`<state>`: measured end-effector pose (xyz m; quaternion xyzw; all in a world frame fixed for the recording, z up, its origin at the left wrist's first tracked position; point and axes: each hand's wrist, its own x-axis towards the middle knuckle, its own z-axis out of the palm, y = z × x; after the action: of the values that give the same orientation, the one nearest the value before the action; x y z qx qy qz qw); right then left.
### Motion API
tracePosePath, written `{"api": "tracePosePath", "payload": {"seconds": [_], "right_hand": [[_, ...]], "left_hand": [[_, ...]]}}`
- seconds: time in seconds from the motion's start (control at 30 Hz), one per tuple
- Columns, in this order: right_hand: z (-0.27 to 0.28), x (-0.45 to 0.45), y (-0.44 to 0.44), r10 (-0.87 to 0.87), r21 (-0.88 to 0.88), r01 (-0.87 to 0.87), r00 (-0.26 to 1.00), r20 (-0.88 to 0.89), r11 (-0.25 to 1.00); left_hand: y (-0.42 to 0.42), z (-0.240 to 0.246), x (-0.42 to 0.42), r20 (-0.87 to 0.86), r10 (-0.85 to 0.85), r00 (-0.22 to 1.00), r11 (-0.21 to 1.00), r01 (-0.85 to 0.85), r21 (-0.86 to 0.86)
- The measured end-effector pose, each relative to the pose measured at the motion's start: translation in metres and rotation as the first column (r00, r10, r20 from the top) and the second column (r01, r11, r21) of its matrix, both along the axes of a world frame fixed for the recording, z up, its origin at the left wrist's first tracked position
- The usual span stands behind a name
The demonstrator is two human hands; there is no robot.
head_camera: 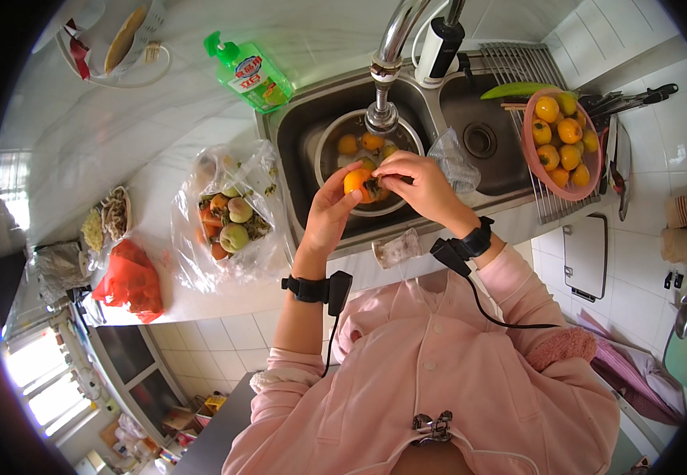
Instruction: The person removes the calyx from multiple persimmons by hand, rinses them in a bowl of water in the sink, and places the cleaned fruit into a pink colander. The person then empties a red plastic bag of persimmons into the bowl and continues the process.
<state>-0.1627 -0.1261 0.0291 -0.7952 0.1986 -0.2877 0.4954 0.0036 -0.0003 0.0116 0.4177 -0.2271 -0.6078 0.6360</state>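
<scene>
My left hand holds an orange persimmon over a round metal basin in the left sink bowl. The fingertips of my right hand pinch at the dark, leafy calyx on the fruit's right side. Whether the calyx is still attached cannot be made out. Behind my hands, several persimmons lie in the basin, partly hidden by my fingers. The chrome faucet hangs just above the basin.
Left of the sink, a clear plastic bag holds persimmons and leafy bits. A green soap bottle stands behind it. A pink basket of persimmons and a long green vegetable rest on the rack at right. Mesh cloth drapes over the sink divider.
</scene>
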Motion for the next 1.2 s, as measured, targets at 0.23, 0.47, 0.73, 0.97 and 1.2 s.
{"api": "tracePosePath", "payload": {"seconds": [0.23,0.47,0.73,0.97,1.2], "right_hand": [[-0.022,0.021,0.032,-0.382,0.167,0.364,0.919,0.095,0.916],[-0.038,0.031,0.026,-0.447,0.497,0.411,0.893,-0.053,0.764],[-0.022,0.013,0.01,-0.104,0.432,0.099,0.995,-0.012,0.896],[-0.022,0.015,0.006,-0.058,0.513,0.095,0.994,-0.087,0.853],[-0.028,0.031,0.03,-0.292,0.322,0.302,0.953,-0.079,0.897]], "left_hand": [[-0.004,-0.006,-0.023,0.042,0.199,0.979,0.98,-0.198,-0.018],[-0.006,-0.01,-0.042,0.146,0.39,0.909,0.921,-0.386,-0.061],[0.002,-0.004,-0.015,0.454,0.219,0.864,0.973,-0.227,-0.037],[0.0,0.003,-0.016,0.759,0.195,0.621,0.98,-0.148,-0.131],[-0.002,0.0,-0.034,0.782,0.179,0.597,0.914,-0.395,0.092]]}}
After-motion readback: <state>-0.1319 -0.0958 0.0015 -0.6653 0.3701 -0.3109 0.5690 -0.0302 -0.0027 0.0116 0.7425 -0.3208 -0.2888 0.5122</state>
